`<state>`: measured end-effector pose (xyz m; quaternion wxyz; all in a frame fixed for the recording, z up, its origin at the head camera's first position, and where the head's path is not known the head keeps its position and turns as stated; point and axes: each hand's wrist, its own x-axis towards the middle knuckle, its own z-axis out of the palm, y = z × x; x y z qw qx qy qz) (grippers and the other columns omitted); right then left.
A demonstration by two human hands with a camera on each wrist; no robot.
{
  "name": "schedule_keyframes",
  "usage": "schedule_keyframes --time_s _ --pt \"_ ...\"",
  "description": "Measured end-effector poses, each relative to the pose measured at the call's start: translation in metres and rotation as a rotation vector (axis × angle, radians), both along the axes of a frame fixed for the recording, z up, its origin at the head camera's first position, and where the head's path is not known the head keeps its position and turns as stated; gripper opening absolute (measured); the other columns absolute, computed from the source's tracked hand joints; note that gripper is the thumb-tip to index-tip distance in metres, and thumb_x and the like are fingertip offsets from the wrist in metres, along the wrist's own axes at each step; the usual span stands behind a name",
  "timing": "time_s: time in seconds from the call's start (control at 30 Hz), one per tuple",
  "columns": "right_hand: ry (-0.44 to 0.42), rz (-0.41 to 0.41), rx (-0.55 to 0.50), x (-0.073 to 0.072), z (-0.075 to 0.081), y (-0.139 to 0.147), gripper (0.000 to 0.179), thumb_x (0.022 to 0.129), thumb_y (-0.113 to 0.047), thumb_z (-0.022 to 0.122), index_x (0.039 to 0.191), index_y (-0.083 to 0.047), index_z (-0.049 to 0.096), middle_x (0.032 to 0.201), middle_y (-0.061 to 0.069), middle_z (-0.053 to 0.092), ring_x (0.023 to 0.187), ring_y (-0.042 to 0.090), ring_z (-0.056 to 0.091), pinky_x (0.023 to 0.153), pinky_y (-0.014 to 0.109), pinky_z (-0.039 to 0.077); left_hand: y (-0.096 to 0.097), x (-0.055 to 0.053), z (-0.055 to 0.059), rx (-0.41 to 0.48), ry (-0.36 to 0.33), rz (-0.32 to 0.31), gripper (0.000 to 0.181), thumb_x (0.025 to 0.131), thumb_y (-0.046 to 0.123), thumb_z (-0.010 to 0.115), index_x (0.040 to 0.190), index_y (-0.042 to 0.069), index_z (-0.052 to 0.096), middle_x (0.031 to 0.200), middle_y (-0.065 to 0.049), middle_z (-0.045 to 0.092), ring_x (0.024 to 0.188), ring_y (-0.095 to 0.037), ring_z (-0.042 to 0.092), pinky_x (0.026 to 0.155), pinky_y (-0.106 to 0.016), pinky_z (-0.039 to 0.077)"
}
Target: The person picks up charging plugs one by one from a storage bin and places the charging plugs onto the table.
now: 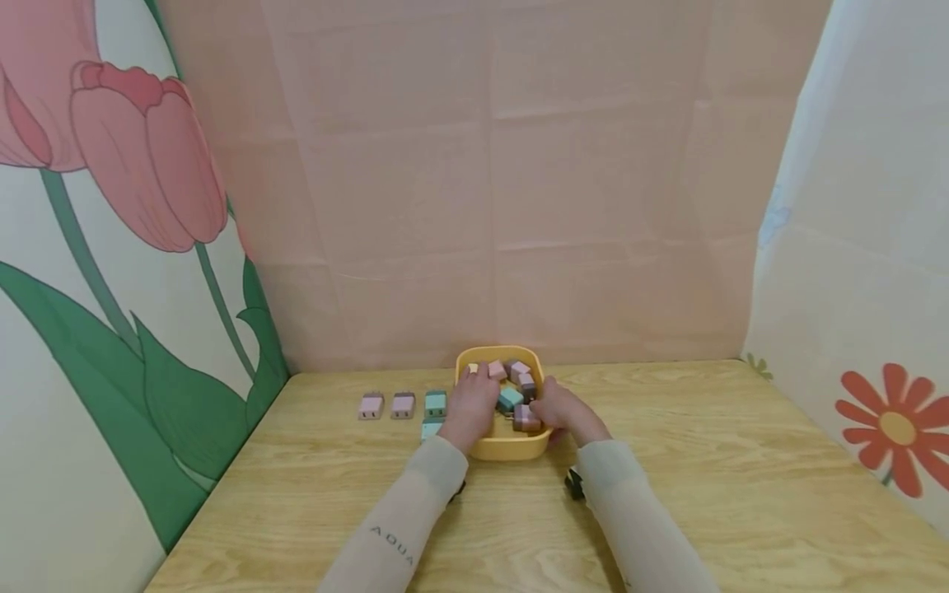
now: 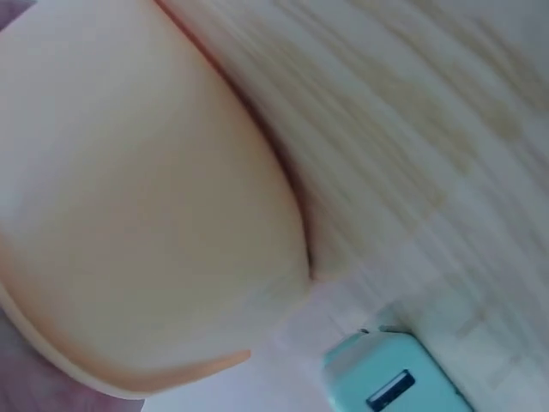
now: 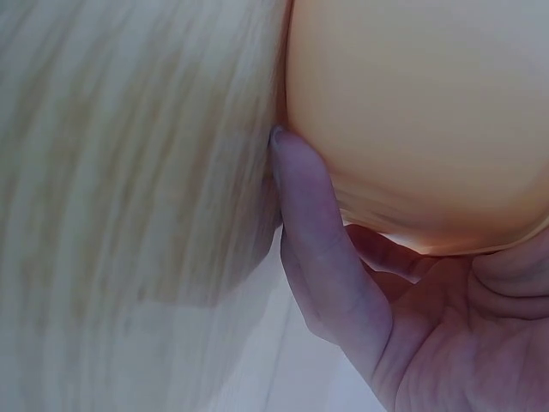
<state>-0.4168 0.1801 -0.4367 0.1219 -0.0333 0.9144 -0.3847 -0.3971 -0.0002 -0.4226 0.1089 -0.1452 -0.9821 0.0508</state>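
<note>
A yellow basket (image 1: 511,449) stands on the table with several USB charger plugs in it, among them a teal charger plug (image 1: 510,399) and a dark-and-pink charger plug (image 1: 527,417). My left hand (image 1: 473,405) reaches over the left rim, fingers down inside near a pale yellow piece (image 1: 473,368); I cannot tell whether it grips anything. At the right side, my right hand (image 1: 561,409) holds the basket by its rim and wall. The right wrist view has its thumb (image 3: 313,223) against the outer wall.
Left of the basket, two pale pink charger plugs (image 1: 371,405) and a teal charger plug (image 1: 435,403) lie in a row. Another teal plug (image 1: 432,429) is just in front, beside the left wrist. A pink cloth wall (image 1: 489,181) rises behind the wooden table (image 1: 296,494).
</note>
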Motion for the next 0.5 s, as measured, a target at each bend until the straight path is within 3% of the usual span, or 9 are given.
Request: schedule_keyframes --time_s 0.1,0.2,0.5 --pt "0.002 0.003 -0.002 0.001 0.0 0.0 0.067 0.105 -0.012 0.054 0.16 0.012 0.022 0.142 0.034 0.053 0.083 0.027 0.072 0.061 0.038 0.065 0.001 0.002 0.002 0.053 -0.009 0.03 0.043 0.098 -0.001 0.075 0.139 0.011 0.069 0.145 -0.01 0.055 0.12 -0.023 0.065 0.113 -0.04 0.057" --pt "0.002 0.002 0.003 0.001 0.001 0.0 0.068 0.106 -0.013 0.053 0.161 0.012 0.021 0.144 0.034 0.052 0.084 0.027 0.072 0.062 0.039 0.065 0.003 0.005 0.004 0.104 -0.009 0.052 0.049 0.099 0.0 0.074 0.145 0.007 0.061 0.141 -0.011 0.05 0.112 -0.021 0.06 0.091 -0.035 0.064" --pt "0.0 0.008 0.005 0.003 0.002 -0.001 0.068 0.107 -0.013 0.052 0.162 0.012 0.019 0.147 0.036 0.05 0.084 0.027 0.073 0.062 0.039 0.065 -0.002 0.012 0.009 0.182 -0.014 -0.002 0.039 0.104 0.002 0.068 0.141 0.009 0.061 0.14 -0.01 0.049 0.11 -0.02 0.061 0.091 -0.034 0.064"
